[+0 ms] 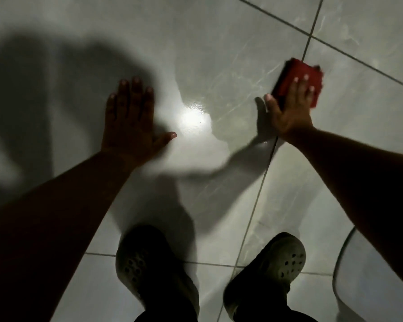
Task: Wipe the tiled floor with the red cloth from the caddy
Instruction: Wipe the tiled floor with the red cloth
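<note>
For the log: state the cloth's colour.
Red, folded cloth under the right hand; head view.

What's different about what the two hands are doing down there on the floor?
The right hand presses a folded red cloth against the tiled floor; the left hand lies flat on bare tile with nothing under it. The left hand sits in shadow, the right in brighter light. Both are palm down with fingers extended.
</note>
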The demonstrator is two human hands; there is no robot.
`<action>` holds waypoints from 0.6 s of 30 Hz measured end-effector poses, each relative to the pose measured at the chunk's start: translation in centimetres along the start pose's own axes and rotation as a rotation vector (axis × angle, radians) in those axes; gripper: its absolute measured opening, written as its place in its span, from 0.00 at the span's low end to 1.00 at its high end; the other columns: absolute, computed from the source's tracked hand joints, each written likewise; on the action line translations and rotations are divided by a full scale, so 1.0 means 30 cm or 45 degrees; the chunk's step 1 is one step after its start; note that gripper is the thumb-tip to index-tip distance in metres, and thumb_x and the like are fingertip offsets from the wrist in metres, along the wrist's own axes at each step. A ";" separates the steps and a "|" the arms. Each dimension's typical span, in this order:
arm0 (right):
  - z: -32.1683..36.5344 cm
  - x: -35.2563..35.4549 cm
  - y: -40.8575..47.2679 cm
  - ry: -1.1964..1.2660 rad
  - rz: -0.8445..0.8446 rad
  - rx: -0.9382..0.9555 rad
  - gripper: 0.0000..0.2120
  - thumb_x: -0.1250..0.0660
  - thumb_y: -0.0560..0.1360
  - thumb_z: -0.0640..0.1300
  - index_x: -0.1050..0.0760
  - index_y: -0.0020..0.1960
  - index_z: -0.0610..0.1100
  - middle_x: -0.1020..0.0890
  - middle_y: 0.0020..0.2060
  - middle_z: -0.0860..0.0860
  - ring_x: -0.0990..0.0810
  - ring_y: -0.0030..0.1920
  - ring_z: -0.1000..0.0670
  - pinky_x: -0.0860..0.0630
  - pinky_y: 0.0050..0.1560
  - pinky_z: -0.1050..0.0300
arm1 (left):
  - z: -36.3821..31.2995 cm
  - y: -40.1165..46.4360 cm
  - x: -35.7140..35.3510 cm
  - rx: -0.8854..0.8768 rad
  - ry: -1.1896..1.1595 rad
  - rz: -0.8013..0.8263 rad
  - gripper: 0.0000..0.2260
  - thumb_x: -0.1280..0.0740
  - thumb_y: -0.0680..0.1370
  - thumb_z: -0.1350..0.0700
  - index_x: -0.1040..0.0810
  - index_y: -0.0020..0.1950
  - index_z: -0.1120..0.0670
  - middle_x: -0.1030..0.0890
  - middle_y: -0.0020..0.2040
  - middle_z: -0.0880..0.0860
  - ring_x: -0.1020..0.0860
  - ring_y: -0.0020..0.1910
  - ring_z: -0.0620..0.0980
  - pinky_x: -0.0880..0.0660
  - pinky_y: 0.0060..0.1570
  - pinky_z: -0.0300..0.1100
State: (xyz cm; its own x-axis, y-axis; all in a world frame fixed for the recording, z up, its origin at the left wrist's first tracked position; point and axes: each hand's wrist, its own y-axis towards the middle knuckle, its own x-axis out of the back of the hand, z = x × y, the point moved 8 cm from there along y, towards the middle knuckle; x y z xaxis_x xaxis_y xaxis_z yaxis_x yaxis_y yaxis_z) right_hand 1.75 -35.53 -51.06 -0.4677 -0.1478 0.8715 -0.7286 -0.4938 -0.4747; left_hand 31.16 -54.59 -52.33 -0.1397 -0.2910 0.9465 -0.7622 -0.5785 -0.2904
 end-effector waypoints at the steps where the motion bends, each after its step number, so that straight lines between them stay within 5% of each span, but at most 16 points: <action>1: -0.042 -0.010 -0.012 0.050 0.014 -0.143 0.42 0.49 0.79 0.64 0.61 0.78 0.39 0.60 0.79 0.39 0.62 0.78 0.34 0.62 0.77 0.41 | -0.003 0.002 0.000 0.002 -0.006 0.002 0.46 0.50 0.73 0.29 0.53 0.80 0.58 0.52 0.80 0.64 0.53 0.79 0.65 0.52 0.75 0.62; 5: 0.008 -0.063 -0.049 0.234 -0.020 -0.574 0.43 0.54 0.78 0.68 0.61 0.78 0.38 0.60 0.79 0.40 0.61 0.78 0.34 0.61 0.77 0.38 | -0.001 0.005 0.002 0.022 -0.020 -0.009 0.46 0.50 0.73 0.29 0.53 0.80 0.58 0.51 0.80 0.64 0.52 0.79 0.65 0.52 0.75 0.62; 7: 0.102 -0.069 -0.037 0.261 -0.045 -0.595 0.43 0.54 0.78 0.68 0.61 0.78 0.38 0.60 0.79 0.40 0.61 0.78 0.34 0.61 0.76 0.38 | -0.001 0.006 0.002 0.014 -0.016 -0.021 0.46 0.50 0.73 0.28 0.52 0.80 0.58 0.51 0.80 0.64 0.52 0.79 0.66 0.52 0.75 0.63; 14: 0.563 -0.165 -0.135 -0.023 -0.002 0.399 0.42 0.54 0.77 0.66 0.54 0.78 0.36 0.54 0.79 0.37 0.58 0.78 0.33 0.59 0.78 0.39 | -0.010 -0.004 0.002 -0.033 0.044 -0.109 0.44 0.52 0.75 0.29 0.49 0.79 0.59 0.48 0.79 0.65 0.49 0.78 0.66 0.51 0.75 0.61; 18: 0.448 -0.190 -0.305 -0.189 0.040 0.757 0.42 0.44 0.77 0.65 0.50 0.78 0.37 0.49 0.79 0.38 0.55 0.78 0.34 0.54 0.79 0.42 | -0.003 -0.010 0.008 -0.032 0.083 -0.155 0.43 0.50 0.75 0.29 0.48 0.79 0.59 0.46 0.79 0.65 0.48 0.78 0.66 0.50 0.75 0.60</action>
State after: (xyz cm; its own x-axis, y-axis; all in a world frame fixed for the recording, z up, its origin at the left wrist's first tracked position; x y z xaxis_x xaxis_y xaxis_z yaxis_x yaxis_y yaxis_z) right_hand 17.81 -41.70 -50.04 -0.3786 -0.2670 0.8862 -0.2917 -0.8743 -0.3880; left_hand 31.31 -54.42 -52.01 -0.0856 -0.1689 0.9819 -0.7916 -0.5869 -0.1700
